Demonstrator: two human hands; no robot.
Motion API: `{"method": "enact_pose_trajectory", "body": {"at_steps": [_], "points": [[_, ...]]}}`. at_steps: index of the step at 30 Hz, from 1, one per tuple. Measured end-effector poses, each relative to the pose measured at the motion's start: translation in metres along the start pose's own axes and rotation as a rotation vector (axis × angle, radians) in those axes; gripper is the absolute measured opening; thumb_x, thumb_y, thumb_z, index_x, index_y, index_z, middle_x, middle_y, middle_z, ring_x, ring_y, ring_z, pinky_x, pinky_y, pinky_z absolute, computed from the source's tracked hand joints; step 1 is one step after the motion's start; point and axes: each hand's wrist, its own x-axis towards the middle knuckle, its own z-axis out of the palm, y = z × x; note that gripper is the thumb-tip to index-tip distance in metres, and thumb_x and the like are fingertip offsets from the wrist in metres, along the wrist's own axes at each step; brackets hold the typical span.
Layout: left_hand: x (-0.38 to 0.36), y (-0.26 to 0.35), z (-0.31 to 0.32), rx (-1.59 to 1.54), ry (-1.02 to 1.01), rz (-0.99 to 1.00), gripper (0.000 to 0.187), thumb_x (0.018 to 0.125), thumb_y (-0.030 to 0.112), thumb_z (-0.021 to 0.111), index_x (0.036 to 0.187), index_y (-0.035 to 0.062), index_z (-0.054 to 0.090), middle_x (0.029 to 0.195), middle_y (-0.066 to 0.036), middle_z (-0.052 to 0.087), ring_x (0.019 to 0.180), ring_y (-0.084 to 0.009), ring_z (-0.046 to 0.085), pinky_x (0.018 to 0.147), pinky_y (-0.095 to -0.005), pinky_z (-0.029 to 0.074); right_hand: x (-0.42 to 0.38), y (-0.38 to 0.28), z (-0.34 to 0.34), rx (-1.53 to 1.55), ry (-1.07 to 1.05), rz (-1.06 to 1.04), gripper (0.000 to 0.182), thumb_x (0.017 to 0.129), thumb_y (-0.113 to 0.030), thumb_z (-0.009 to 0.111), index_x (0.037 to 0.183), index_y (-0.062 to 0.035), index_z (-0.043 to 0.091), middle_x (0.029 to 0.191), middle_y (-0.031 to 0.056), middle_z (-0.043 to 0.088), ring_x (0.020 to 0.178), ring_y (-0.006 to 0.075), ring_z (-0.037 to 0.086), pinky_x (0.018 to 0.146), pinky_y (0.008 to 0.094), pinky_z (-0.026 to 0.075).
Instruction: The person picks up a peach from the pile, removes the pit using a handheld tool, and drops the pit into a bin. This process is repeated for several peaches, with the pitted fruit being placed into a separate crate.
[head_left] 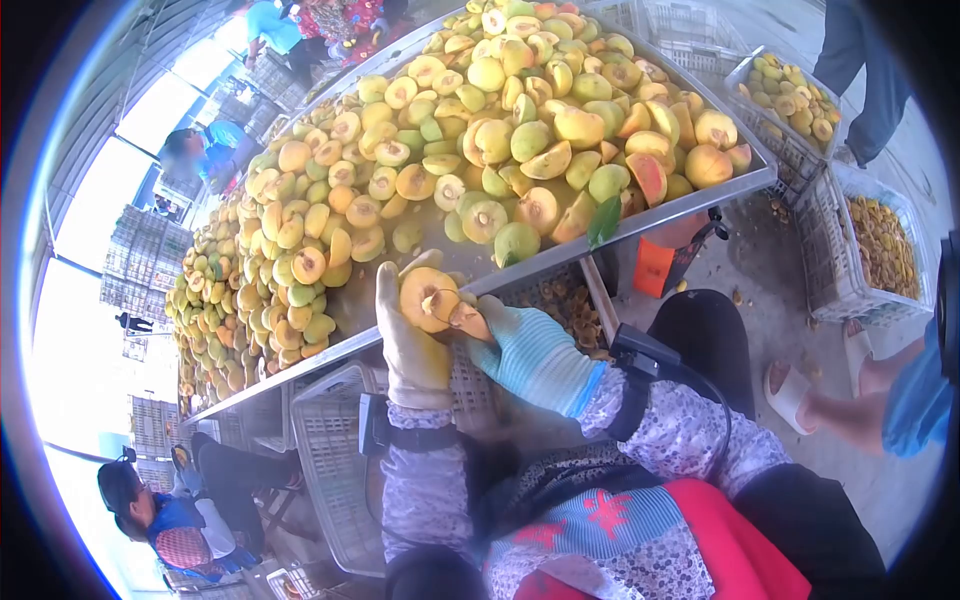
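Left grip (414, 362) clasps cut fruit (424, 299); right grip (538, 356), I cannot tell. One crate (768, 124) contains fruit pieces (792, 95), another crate (836, 272) brownish scraps (882, 246).

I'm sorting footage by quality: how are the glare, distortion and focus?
Head view: wide-angle distortion inside a dark round border; bright glare washes out the left side around the stacked crates; the fruit in the left hand looks fairly clear.

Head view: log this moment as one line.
left hand: holds cut fruit | right hand: at its edge | table: heaped with fruit halves
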Motion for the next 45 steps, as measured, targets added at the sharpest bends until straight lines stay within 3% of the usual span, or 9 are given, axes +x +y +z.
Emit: {"method": "enact_pose_trajectory", "body": {"at_steps": [8,14,19,22,24,31,33,36,45], "points": [[-0.023,-0.009,0.008,-0.006,0.085,0.132,0.058,0.1,0.05,0.043,0.112,-0.0044,0.059,0.091,-0.018,0.065,0.075,-0.0263,0.064,0.07,-0.0346,0.054,-0.008,0.006,0.013,-0.093,-0.188,0.126,0.033,0.092,-0.033,0.058,0.113,-0.0067,0.055,0.085,0.0192,0.068,0.078,0.042,0.066,0.069,0.0519,0.052],[-0.032,-0.009,0.02,-0.047,0.137,0.141,0.057,0.098,0.05,0.047,0.11,-0.0045,0.06,0.089,-0.019,0.066,0.071,-0.0275,0.063,0.069,-0.0358,0.055,-0.01,0.0,0.011,0.098,-0.076,0.057,0.029,0.092,-0.031,0.062,0.099,-0.004,0.055,0.078,0.0217,0.064,0.073,0.0433,0.064,0.063,0.051,0.049],[-0.035,-0.01,0.022,-0.123,0.16,0.115,0.06,0.098,0.053,0.046,0.106,-0.0049,0.06,0.087,-0.018,0.065,0.069,-0.027,0.063,0.068,-0.0356,0.054,-0.013,-0.005,0.005,-0.016,-0.17,0.127,0.038,0.09,-0.037,0.06,0.11,-0.0051,0.056,0.084,0.0194,0.068,0.078,0.0416,0.066,0.069,0.0516,0.053],[-0.037,-0.008,0.017,0.066,0.144,0.195,0.059,0.1,0.051,0.043,0.104,-0.0054,0.061,0.086,-0.017,0.065,0.07,-0.0255,0.062,0.069,-0.0346,0.054,-0.012,-0.006,0.0,-0.04,-0.18,0.127,0.035,0.09,-0.036,0.061,0.109,-0.0071,0.057,0.085,0.0191,0.068,0.079,0.0413,0.066,0.07,0.0515,0.053],[-0.035,-0.01,0.01,0.484,0.063,0.445,0.059,0.103,0.049,0.04,0.101,-0.006,0.061,0.085,-0.016,0.064,0.07,-0.0236,0.062,0.069,-0.033,0.053,-0.013,-0.005,-0.002,-0.057,-0.181,0.131,0.034,0.089,-0.036,0.061,0.108,-0.0083,0.058,0.085,0.0188,0.069,0.08,0.0412,0.067,0.07,0.0514,0.053],[-0.037,-0.009,0.01,0.448,0.06,0.374,0.059,0.104,0.047,0.038,0.097,-0.0054,0.063,0.082,-0.016,0.064,0.068,-0.0224,0.062,0.066,-0.0318,0.052,-0.02,0.007,0.024,0.064,-0.198,0.21,0.036,0.088,-0.037,0.062,0.109,-0.0081,0.058,0.086,0.0204,0.068,0.081,0.0427,0.066,0.071,0.0519,0.052],[-0.042,-0.008,0.018,0.091,0.159,0.18,0.058,0.104,0.047,0.038,0.099,-0.0052,0.062,0.081,-0.016,0.065,0.068,-0.0235,0.061,0.066,-0.0323,0.052,-0.022,0.006,0.027,0.2,-0.147,0.233,0.037,0.087,-0.037,0.062,0.109,-0.0073,0.058,0.087,0.0214,0.068,0.082,0.0431,0.066,0.072,0.052,0.052],[-0.042,-0.008,0.02,0.016,0.179,0.195,0.06,0.103,0.049,0.038,0.1,-0.0053,0.062,0.082,-0.018,0.065,0.068,-0.0245,0.061,0.065,-0.0328,0.052,-0.022,0.007,0.027,0.215,-0.085,0.175,0.037,0.088,-0.036,0.061,0.109,-0.0063,0.057,0.088,0.0229,0.068,0.084,0.0437,0.066,0.074,0.0518,0.053],[-0.036,-0.019,0.009,0.204,0.129,0.256,0.063,0.102,0.053,0.038,0.099,-0.0044,0.062,0.083,-0.017,0.065,0.067,-0.0231,0.061,0.063,-0.0323,0.051,-0.019,0.004,0.013,0.124,-0.26,0.289,0.034,0.089,-0.033,0.061,0.109,-0.0059,0.059,0.09,0.0226,0.068,0.088,0.0442,0.066,0.076,0.0502,0.053]]}}
